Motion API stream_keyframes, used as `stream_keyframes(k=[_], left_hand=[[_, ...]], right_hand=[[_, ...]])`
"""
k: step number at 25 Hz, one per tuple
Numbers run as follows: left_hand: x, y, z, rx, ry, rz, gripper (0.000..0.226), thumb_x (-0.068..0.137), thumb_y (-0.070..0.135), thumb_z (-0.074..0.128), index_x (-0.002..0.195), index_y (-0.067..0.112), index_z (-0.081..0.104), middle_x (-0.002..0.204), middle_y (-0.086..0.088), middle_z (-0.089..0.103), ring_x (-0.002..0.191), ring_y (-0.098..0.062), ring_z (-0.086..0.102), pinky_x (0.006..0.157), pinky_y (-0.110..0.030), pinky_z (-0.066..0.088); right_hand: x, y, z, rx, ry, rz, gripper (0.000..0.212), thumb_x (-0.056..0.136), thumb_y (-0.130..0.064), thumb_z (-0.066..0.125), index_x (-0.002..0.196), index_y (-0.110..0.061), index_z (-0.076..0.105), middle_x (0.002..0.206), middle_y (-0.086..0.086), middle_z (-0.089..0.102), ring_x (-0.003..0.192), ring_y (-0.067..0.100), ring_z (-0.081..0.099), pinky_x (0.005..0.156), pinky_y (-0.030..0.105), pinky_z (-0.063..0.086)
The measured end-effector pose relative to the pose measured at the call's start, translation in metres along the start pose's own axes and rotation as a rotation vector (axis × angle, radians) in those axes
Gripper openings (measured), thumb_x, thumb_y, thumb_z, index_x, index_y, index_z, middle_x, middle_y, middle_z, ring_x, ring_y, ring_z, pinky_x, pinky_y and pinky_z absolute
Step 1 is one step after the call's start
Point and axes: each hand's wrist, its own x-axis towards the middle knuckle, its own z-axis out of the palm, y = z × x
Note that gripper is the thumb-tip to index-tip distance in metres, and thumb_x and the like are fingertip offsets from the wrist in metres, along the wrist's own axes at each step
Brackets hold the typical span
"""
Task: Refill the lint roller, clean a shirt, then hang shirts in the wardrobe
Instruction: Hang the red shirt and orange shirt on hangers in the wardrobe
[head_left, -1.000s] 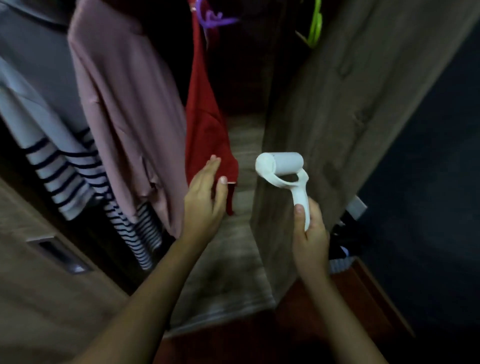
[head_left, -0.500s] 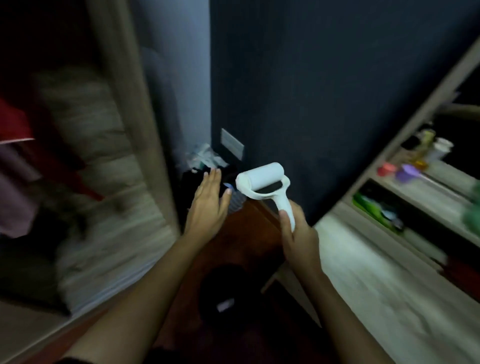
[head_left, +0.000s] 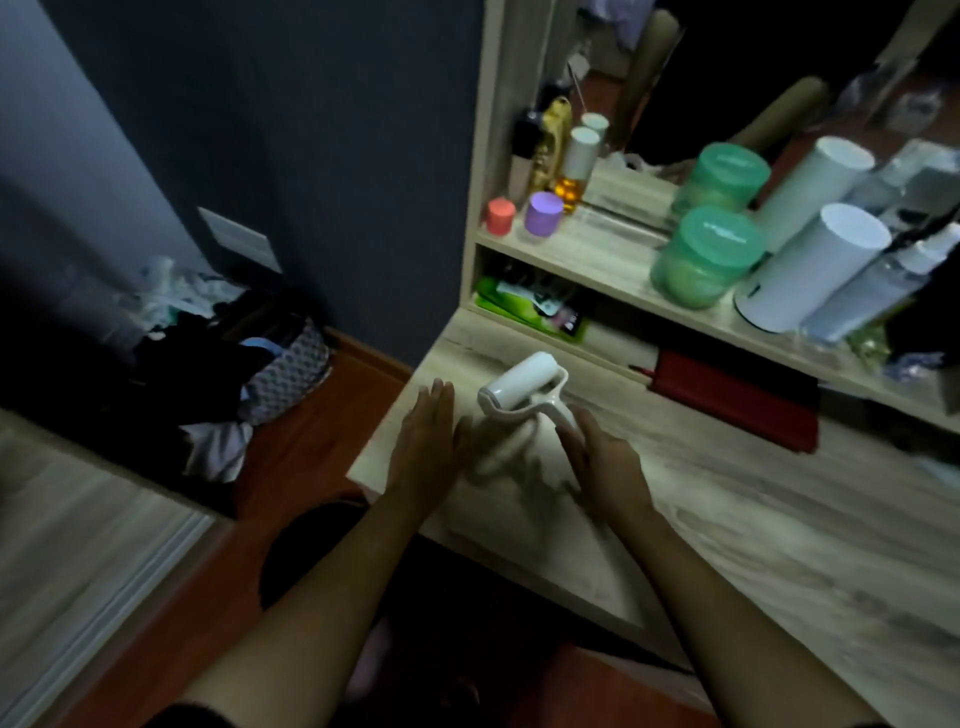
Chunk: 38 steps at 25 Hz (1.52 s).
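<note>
Lint roller (head_left: 524, 395) is sitting up over the near-left corner of the wooden dressing table (head_left: 779, 519), and the right hand (head_left: 602, 462) is gripping its white handle with fingers wrapped around it. Roll end is pointing up and away toward the shelves, handle running down and right into the palm, so the whole tool is tilting back-left. The roll itself is lying crosswise to the handle, its long axis slanting from lower left up to upper right. Left hand (head_left: 423, 447) is hovering just beside the roller with fingers flat and spread, touching nothing as far as I can tell. There's motion blur under the roller, so can't say if it's touching the tabletop. Behind it, a shelf is holding two green-lidded jars (head_left: 706, 254), white cylinders (head_left: 815, 265) and a purple cap (head_left: 543, 213). Laundry basket (head_left: 285, 369) is sitting on the floor at left.
</note>
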Motion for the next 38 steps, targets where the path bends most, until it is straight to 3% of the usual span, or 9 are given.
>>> stream_keyframes(k=[2,7,14,19,22,26,31,35,38], left_hand=[[0.007,0.006,0.018,0.066,-0.034,0.023,0.073,0.090,0.048,0.014,0.144,0.000,0.024,0.151,-0.022,0.027,0.142,-0.034,0.022,0.113,-0.042,0.022],[0.019,0.007,0.045,0.203,-0.082,0.036,0.077,0.086,0.050,0.009,0.144,0.001,0.024,0.152,-0.021,0.024,0.143,-0.035,0.017,0.113,-0.052,0.021],[0.023,0.001,0.049,0.240,-0.104,0.037,0.061,0.099,0.039,0.027,0.148,0.007,0.009,0.158,-0.013,0.008,0.146,-0.028,0.002,0.116,-0.043,0.010],[0.024,0.008,0.010,0.220,-0.078,0.054,0.061,0.099,0.036,0.030,0.148,0.007,0.009,0.158,-0.012,0.007,0.146,-0.026,0.003,0.116,-0.037,0.011],[0.025,0.021,-0.055,0.252,0.055,0.122,0.058,0.099,0.035,0.032,0.147,0.007,0.016,0.157,-0.011,0.013,0.146,-0.024,0.008,0.116,-0.036,0.012],[0.010,0.033,-0.184,0.347,0.288,0.169,0.058,0.099,0.037,0.032,0.147,0.010,0.017,0.157,-0.008,0.016,0.146,-0.022,0.010,0.117,-0.037,0.012],[-0.063,0.017,-0.363,0.488,0.669,0.151,0.060,0.097,0.042,0.031,0.146,0.008,0.022,0.156,-0.009,0.021,0.145,-0.024,0.015,0.116,-0.038,0.015],[-0.129,-0.016,-0.474,0.644,0.807,0.106,0.063,0.095,0.047,0.029,0.147,0.011,0.022,0.155,-0.007,0.022,0.145,-0.021,0.016,0.117,-0.035,0.013],[-0.177,-0.055,-0.550,0.789,0.930,0.121,0.062,0.092,0.045,0.032,0.141,0.006,0.036,0.147,-0.013,0.040,0.139,-0.025,0.032,0.113,-0.034,0.024]], right_hand=[[0.004,0.017,0.006,-0.017,0.015,0.025,0.039,0.096,-0.043,0.037,0.129,-0.023,0.043,0.090,0.017,0.070,0.081,0.039,0.064,0.061,0.037,0.040],[0.005,0.045,0.019,-0.136,0.073,0.012,0.050,0.092,-0.053,0.025,0.119,-0.018,0.048,0.098,0.013,0.065,0.082,0.035,0.062,0.058,0.031,0.036],[0.009,0.053,0.024,-0.248,0.108,0.015,0.040,0.094,-0.049,0.034,0.109,-0.018,0.056,0.100,0.010,0.055,0.090,0.027,0.052,0.063,0.029,0.035],[0.013,0.022,0.002,-0.150,0.192,-0.030,0.052,0.088,-0.051,0.045,0.126,-0.015,0.050,0.102,0.010,0.055,0.088,0.026,0.053,0.067,0.035,0.046],[0.032,-0.036,-0.029,-0.073,0.309,-0.244,0.053,0.088,-0.046,0.042,0.121,-0.007,0.055,0.098,0.015,0.059,0.084,0.029,0.054,0.070,0.037,0.045],[0.063,-0.164,-0.085,0.068,0.420,-0.558,0.047,0.091,-0.041,0.038,0.122,-0.010,0.055,0.105,0.012,0.058,0.097,0.027,0.051,0.086,0.036,0.040],[0.060,-0.359,-0.130,0.185,0.507,-0.931,0.046,0.092,-0.039,0.037,0.124,-0.010,0.054,0.106,0.010,0.058,0.096,0.025,0.053,0.083,0.038,0.046],[0.034,-0.493,-0.140,0.203,0.569,-1.155,0.049,0.089,-0.042,0.037,0.123,-0.011,0.053,0.104,0.009,0.057,0.093,0.025,0.053,0.078,0.038,0.047],[0.012,-0.588,-0.132,0.210,0.625,-1.278,0.047,0.087,-0.042,0.042,0.123,-0.013,0.052,0.103,0.006,0.057,0.092,0.022,0.053,0.076,0.035,0.047]])
